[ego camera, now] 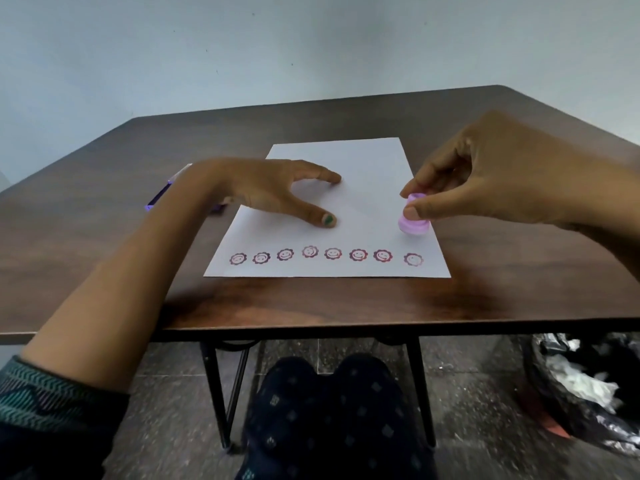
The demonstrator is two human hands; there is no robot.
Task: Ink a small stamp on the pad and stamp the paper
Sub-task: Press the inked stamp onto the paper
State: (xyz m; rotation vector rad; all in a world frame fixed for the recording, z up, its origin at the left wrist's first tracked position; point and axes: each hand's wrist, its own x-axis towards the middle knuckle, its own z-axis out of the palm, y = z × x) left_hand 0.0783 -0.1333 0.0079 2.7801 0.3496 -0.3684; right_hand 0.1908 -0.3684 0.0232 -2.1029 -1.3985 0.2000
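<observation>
A white sheet of paper (360, 161) lies on the dark wooden table (104, 237). Along its near edge runs a row of several purple smiley-flower prints (332, 253). My right hand (498, 174) pinches a small lilac stamp (412, 221) by its top, base down at the paper's right side, just above the last print; whether it touches the sheet I cannot tell. My left hand (273, 188) rests flat on the paper's left part, fingers spread, holding nothing. The purple ink pad (162, 194) lies left of the paper, mostly hidden behind my left wrist.
The table's near edge runs just below the paper. Under it are black metal legs (221, 393) and my knees (329, 410). A black bag with crumpled waste (588, 393) sits on the floor at right.
</observation>
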